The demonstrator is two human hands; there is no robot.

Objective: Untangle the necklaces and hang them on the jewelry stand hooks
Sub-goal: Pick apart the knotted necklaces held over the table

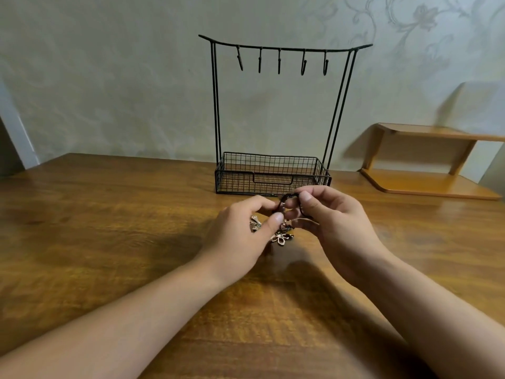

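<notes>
A tangle of necklaces [284, 231] with dark cords and pale flower-shaped pendants hangs between my hands just above the wooden table [109, 214]. My left hand [240, 233] pinches the cords between thumb and forefinger. My right hand [336, 222] grips a loop of dark cord from the other side. Behind them stands the black wire jewelry stand [273, 173], with a mesh basket at its base and several bare hooks [278, 61] along its top bar. My fingers hide part of the tangle.
A small wooden two-tier shelf [426, 160] sits on the table at the right, against the pale patterned wall. The stand is close to the wall. A pendant [255, 222] lies beside my left hand.
</notes>
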